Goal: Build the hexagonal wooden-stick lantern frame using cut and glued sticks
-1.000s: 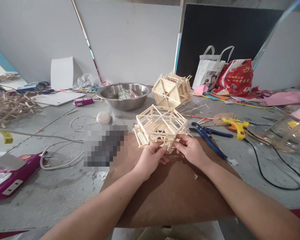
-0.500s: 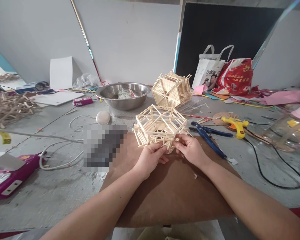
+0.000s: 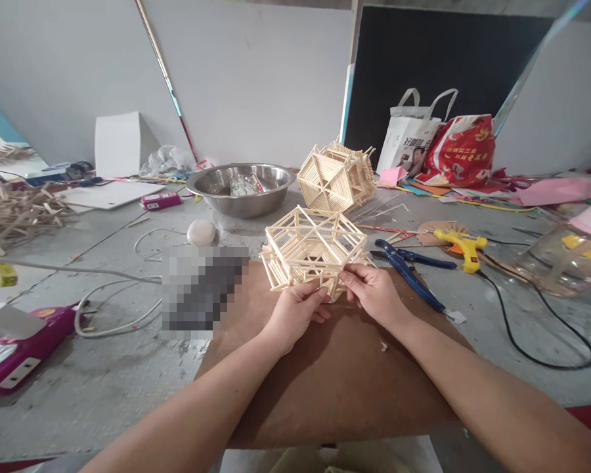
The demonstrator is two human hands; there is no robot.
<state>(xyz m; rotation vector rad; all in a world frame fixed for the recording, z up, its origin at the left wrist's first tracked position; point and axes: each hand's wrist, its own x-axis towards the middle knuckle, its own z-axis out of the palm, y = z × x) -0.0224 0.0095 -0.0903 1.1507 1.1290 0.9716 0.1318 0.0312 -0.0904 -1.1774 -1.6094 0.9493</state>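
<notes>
An openwork hexagonal frame of thin wooden sticks (image 3: 317, 243) rests over the far part of a brown board (image 3: 335, 387). At its near side, my left hand (image 3: 300, 312) pinches the lower edge between thumb and fingers. My right hand (image 3: 374, 289) grips the same frame just to the right, thumb and forefinger closed on its near corner. The fingertips partly hide the sticks they hold. Behind the frame sits a second, fuller stick structure (image 3: 335, 177) with hexagonal faces, tilted on its side.
Right of the board lie blue-handled cutters (image 3: 408, 272) and a yellow glue gun (image 3: 465, 246) with a looping black cord. A steel basin (image 3: 241, 194) stands behind. At left are a purple power strip (image 3: 27, 351), white cables and a pile of sticks (image 3: 17, 213).
Both hands keep their grip on the stick frame, which stays in nearly the same place. The whole view has shifted very slightly.
</notes>
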